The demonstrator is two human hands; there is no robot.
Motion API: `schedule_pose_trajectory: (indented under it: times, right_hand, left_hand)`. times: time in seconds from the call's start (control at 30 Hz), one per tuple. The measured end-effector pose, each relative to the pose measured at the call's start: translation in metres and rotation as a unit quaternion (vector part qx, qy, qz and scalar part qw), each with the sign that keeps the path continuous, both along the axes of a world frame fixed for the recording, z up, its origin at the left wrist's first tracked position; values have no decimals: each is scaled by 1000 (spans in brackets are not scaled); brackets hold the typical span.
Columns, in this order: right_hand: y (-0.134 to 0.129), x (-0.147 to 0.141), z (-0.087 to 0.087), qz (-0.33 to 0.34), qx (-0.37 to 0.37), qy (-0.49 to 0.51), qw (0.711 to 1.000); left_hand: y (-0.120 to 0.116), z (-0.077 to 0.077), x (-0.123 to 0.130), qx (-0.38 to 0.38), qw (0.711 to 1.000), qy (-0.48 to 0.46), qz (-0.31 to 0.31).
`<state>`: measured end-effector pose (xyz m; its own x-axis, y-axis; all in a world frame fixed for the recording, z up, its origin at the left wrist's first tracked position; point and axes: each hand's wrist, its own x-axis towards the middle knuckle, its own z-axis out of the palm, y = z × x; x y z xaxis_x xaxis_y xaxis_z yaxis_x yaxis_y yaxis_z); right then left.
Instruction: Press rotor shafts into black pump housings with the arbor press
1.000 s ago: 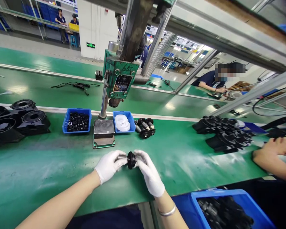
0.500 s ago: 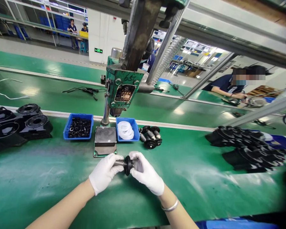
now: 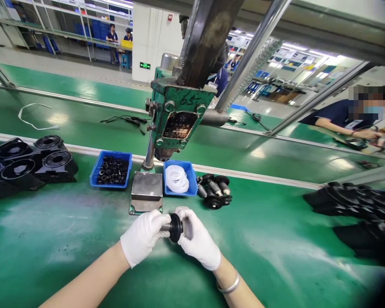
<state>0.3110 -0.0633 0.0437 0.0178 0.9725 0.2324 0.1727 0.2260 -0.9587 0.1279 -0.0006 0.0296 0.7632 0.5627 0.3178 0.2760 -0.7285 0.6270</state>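
Observation:
A shaft part with a black disc (image 3: 176,228) is held level between my two white-gloved hands, just in front of the press base. My left hand (image 3: 146,235) is closed round its grey metal shaft. On the other side, my right hand (image 3: 197,239) has its curved fingers and thumb at the black disc's right end. The green press (image 3: 179,115) stands beyond, above its flat metal block (image 3: 146,185). Similar shaft parts (image 3: 214,190) lie in a group behind my right hand.
A blue bin of small black parts (image 3: 111,170) is left of the press base, a blue bin of white rings (image 3: 179,178) right. Black housings (image 3: 35,164) stand far left, black parts (image 3: 356,209) far right. A person (image 3: 346,117) sits beyond the rail.
The view has shifted left and closer, so the bench items sit differently in it. The black disc is turned a little more toward the camera. Both hands keep their hold.

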Motion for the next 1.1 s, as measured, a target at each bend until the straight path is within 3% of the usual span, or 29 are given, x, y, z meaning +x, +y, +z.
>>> schedule_pose_trajectory:
  times: [0.13, 0.3, 0.5, 0.7, 0.83, 0.97, 1.1]
  right_hand:
    - [-5, 1, -5, -20, 16, -28, 999]
    - [-10, -3, -1, -38, 31, -122, 991]
    - [-15, -31, 23, 6, 82, -255, 963]
    - [-12, -54, 45, 57, 130, -355, 924]
    - [-8, -70, 43, 22, 181, -302, 936]
    - [-6, -69, 36, -10, 172, -222, 960]
    - [-1, -49, 24, -71, 113, -128, 983]
  left_hand:
    - [-2, 5, 4, -6, 997, 74, 2]
    - [-6, 26, 6, 21, 971, 238, 2]
    - [-17, 41, 6, 45, 939, 333, 80]
    - [-7, 58, -25, 59, 931, 354, 63]
    - [-1, 65, -44, 112, 922, 357, 95]
    - [14, 64, -66, 153, 910, 365, 125]
    - [55, 74, -104, 176, 868, 390, 252]
